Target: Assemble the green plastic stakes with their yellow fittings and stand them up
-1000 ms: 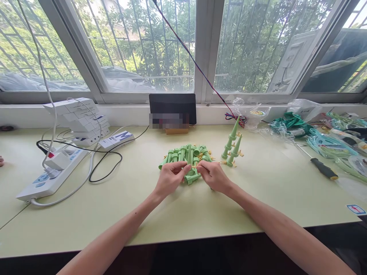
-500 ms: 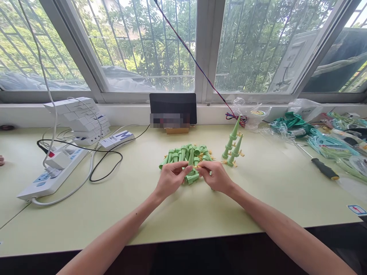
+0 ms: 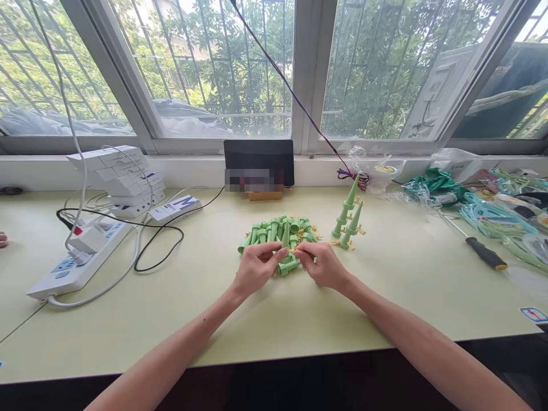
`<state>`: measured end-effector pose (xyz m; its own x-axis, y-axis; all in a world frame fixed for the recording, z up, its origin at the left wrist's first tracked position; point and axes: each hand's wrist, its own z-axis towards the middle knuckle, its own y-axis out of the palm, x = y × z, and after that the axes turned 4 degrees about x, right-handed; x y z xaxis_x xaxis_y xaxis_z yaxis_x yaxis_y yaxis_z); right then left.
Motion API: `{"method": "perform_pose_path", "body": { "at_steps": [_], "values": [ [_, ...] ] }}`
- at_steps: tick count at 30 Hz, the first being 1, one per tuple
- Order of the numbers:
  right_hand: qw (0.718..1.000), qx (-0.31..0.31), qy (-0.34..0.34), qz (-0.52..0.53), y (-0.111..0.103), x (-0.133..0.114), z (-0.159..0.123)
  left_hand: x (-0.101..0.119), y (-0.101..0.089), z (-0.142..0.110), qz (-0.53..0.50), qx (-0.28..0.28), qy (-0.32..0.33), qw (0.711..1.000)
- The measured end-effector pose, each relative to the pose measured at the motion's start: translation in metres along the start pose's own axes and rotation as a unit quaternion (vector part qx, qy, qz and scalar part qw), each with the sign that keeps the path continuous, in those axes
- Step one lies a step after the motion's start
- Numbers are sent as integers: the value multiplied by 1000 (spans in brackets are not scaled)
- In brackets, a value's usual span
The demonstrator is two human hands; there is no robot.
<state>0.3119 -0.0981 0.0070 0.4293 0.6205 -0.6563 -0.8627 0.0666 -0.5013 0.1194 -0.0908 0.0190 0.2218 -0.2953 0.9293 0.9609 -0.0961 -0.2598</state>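
Note:
My left hand (image 3: pixel 258 267) is closed on a green plastic watering spike (image 3: pixel 285 233), held with its pointed end up. From the right, my right hand (image 3: pixel 322 264) pinches a small yellow valve (image 3: pixel 292 251) at the side of that spike. Fingers partly hide where the two parts meet. Behind and below my hands lies a pile of green watering spikes (image 3: pixel 262 233) with yellow valves among them. To the right of the pile, several spikes (image 3: pixel 346 220) stand upright, stacked in two pointed columns with yellow valves sticking out.
At left are a white power strip (image 3: pixel 81 265), cables and stacked white boxes (image 3: pixel 124 180). A dark tablet (image 3: pixel 259 160) leans by the window. On the right lie a screwdriver (image 3: pixel 486 253) and bagged green tubing (image 3: pixel 492 220). Another person's fingertips (image 3: pixel 3 239) show at the far left edge.
Almost nothing differs. Both hands keep the same hold on the spike and valve, and the view has shifted very slightly.

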Motion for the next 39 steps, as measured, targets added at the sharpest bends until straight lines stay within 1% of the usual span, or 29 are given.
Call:
{"method": "perform_pose_path", "body": {
  "at_steps": [5, 10, 20, 30, 35, 39],
  "values": [
    [1000, 5, -7, 1, -1, -3, 0, 3, 0, 0, -7, -2, 2, 1000],
    [1000, 8, -14, -7, 1, 0, 0, 4, 1, -1, -12, -7, 4, 1000],
    [1000, -20, -7, -10, 2, 4, -2, -2, 0, -1, 54, 14, 44, 997],
    [1000, -19, -11, -2, 0, 0, -1, 2, 1, -2, 21, -6, 34, 999],
    [1000, -16, -14, -16, 1, 4, -1, -2, 0, -1, 35, -16, 39, 999],
    [1000, -23, -17, -11, 2, 5, -1, -8, 1, -1, 54, -3, 40, 998]
  ]
}}
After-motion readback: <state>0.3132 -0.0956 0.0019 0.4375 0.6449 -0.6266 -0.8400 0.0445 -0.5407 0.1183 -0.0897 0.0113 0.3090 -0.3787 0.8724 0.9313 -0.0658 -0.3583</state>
